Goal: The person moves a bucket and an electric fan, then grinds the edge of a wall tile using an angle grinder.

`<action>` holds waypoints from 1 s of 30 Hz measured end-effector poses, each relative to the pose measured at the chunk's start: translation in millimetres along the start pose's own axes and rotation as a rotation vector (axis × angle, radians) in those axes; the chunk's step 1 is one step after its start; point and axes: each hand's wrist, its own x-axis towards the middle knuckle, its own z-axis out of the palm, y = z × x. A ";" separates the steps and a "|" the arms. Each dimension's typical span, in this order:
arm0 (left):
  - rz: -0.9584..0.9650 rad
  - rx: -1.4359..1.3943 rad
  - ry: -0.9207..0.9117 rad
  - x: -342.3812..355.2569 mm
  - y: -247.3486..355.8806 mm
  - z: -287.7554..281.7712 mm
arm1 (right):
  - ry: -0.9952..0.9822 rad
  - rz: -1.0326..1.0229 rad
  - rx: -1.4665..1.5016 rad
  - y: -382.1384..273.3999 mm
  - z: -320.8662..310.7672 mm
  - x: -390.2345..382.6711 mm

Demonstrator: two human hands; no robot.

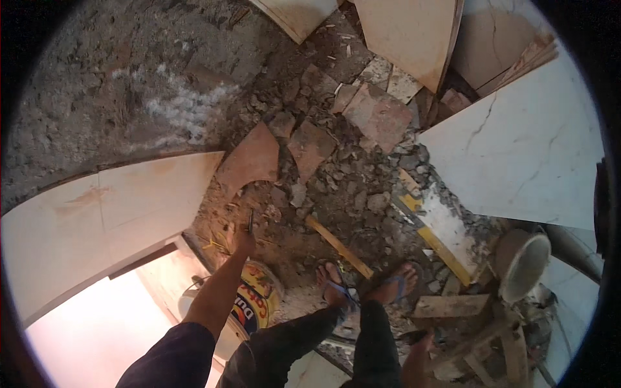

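Observation:
My left hand (242, 240) reaches out over the dirt, above and beside a yellow paint bucket (266, 296). Its fingers are closed round a thin dark rod-like tool (251, 218), whose exact kind I cannot make out. Low in the picture, right of my legs, is my right hand (419, 352). A dark object (411, 337) shows against it, but the fingers are too unclear to tell whether they grip it. Beyond my left hand lies a broken reddish tile piece (253, 157) with a curved cut edge.
Rubble (352, 187) and tile shards (378, 115) cover the ground ahead. A wooden strip (337, 244) lies before my sandalled feet (396, 284). Right of it are a long yellow tool (445, 255), a short board (451, 306) and a grey bucket (522, 266). Tiled walls (511, 149) flank both sides.

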 end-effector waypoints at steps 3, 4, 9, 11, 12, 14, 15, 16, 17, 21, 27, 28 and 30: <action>-0.259 -0.314 -0.073 -4.5 2.5 4.7 | 0.219 -0.134 -0.342 -2.5 -4.0 -69.3; -0.214 -0.296 -0.137 -19.5 11.1 -7.7 | 0.180 -0.219 -0.379 -4.2 6.7 -90.3; 0.168 -0.378 -0.472 -128.6 48.9 -140.6 | 0.258 -0.401 -0.147 -33.6 70.7 -177.7; 0.224 -0.504 -0.547 -151.1 45.7 -193.0 | 0.070 -0.519 -0.205 -61.0 91.9 -201.8; 0.317 -0.658 -0.598 -158.4 39.7 -210.9 | -0.112 -0.578 -0.215 -73.6 97.3 -212.2; 0.433 -0.623 -0.489 -158.7 24.3 -237.7 | 0.033 -0.701 -0.514 -92.7 116.3 -224.9; 0.483 -0.518 -0.416 -155.6 16.2 -247.6 | 0.074 -0.633 -0.530 -100.7 129.9 -226.0; 0.534 -0.582 -0.377 -151.7 7.3 -256.8 | 0.102 -0.645 -0.685 -108.1 152.3 -221.6; 0.556 -0.611 -0.342 -147.2 0.3 -264.1 | 0.115 -0.648 -0.770 -115.8 163.2 -221.1; 0.295 -0.570 -0.313 -130.8 -4.8 -281.1 | 0.112 -0.547 -1.149 -165.8 208.5 -221.9; 0.150 -1.274 -0.409 -93.7 119.5 -231.7 | -0.234 -0.719 -1.932 -304.4 233.1 -267.7; 0.200 -0.832 -0.389 -77.5 159.7 -218.9 | -0.286 -0.659 -2.009 -327.3 233.1 -281.1; 0.315 -0.930 -0.554 -67.7 236.0 -199.9 | -0.337 -0.522 -2.042 -367.4 238.3 -312.7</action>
